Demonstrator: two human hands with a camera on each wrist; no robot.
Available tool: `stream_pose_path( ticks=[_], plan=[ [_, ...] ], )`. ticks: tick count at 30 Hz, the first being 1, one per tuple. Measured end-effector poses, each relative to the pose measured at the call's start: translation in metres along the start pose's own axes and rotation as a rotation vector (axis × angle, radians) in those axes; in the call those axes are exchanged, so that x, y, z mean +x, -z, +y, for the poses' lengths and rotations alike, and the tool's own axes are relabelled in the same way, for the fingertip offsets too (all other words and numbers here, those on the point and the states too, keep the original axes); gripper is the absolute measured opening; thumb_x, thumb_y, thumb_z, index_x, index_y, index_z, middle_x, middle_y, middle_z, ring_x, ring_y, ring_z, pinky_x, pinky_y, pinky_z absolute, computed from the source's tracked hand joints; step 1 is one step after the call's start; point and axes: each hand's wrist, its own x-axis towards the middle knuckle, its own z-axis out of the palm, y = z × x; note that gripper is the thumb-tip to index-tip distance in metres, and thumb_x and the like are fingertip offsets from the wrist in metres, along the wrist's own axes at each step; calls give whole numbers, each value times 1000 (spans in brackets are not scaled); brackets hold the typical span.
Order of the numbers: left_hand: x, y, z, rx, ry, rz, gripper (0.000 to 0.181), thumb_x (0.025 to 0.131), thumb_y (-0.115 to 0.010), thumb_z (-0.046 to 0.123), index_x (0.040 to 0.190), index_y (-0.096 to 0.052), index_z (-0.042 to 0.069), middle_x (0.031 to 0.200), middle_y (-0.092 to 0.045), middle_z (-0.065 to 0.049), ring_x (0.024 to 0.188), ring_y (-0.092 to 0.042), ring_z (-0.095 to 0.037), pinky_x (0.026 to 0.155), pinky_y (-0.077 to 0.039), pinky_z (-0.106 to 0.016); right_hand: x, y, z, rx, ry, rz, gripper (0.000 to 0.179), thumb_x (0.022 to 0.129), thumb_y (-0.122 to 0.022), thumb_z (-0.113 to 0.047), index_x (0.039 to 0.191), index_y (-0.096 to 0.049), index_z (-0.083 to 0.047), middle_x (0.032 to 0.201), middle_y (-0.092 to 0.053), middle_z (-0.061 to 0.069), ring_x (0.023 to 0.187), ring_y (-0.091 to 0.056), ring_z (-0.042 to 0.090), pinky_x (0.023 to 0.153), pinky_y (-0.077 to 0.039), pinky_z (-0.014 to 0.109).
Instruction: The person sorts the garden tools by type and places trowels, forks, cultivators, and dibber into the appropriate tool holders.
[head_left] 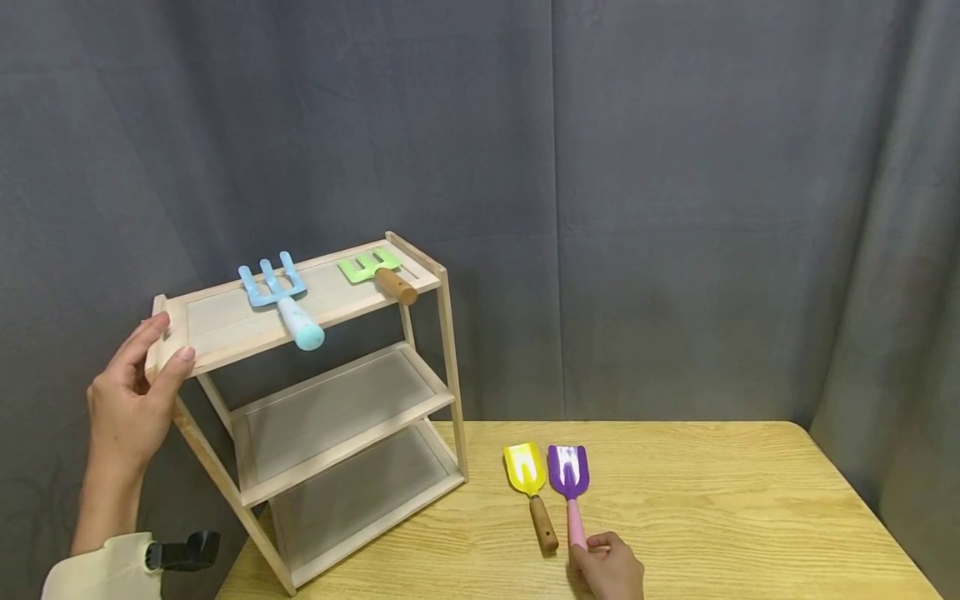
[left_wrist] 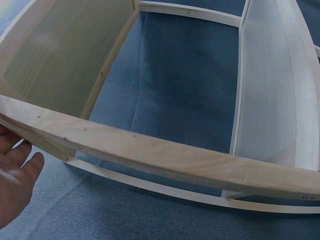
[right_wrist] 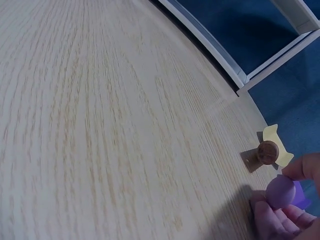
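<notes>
One dark grey curtain (head_left: 675, 208) hangs behind everything, a vertical line running down near its middle. In front of it spreads a pale wood-grain worktop (head_left: 712, 517). Toward its left side stands a three-tier wooden shelf rack (head_left: 337, 417), set at an angle. The person's left hand (head_left: 131, 404) grips the left end of the top tier, thumb at the front edge and fingers at the side (only part of this hand shows in the left wrist view). Their right hand (head_left: 611, 571) is closed, thumb and fingers holding the pink handle of a purple toy shovel (head_left: 568, 471) at the worktop's near side. On the top tier lies a blue three-tined toy fork (head_left: 272, 287), its pale handle jutting past the front edge. Just left of the purple shovel, a yellow toy shovel (head_left: 525, 468) rests on the worktop. Smallest is a green toy fork (head_left: 371, 265), brown-handled, on the top tier's right.
</notes>
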Motion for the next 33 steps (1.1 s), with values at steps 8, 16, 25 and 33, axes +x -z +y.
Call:
stream_pose_path(
  ticks=[8,16,25,33],
  plan=[
    [0,0,0,-4,-1,-3,44,81,-62,9,124,-53,7,128,-48,-2,118,-40,-10,87,-34,-11,-1,0,1,26,-10,41,37,69,-69,-25,91,-58,3,63,-62,0,49,-56,12,48,-42,27],
    [0,0,0,-14,4,-4,44,81,-62,9,124,-53,8,128,-48,-2,120,-38,-11,87,-34,-11,0,1,-1,19,-1,102,32,71,-67,-26,87,-60,0,64,-63,-1,50,-56,12,48,-42,28],
    [0,0,0,-23,-3,-5,43,81,-62,8,123,-54,5,127,-49,-3,120,-38,-11,85,-35,-10,0,4,-5,-8,-43,145,27,69,-68,-31,77,-63,-5,62,-62,-3,56,-53,12,50,-40,27],
    [1,1,0,-29,6,-6,44,81,-63,8,123,-53,5,127,-49,-3,120,-38,-11,85,-35,-10,1,4,-5,1,-32,238,23,67,-70,-31,71,-64,-9,60,-60,-5,53,-51,11,47,-37,26]
  ],
)
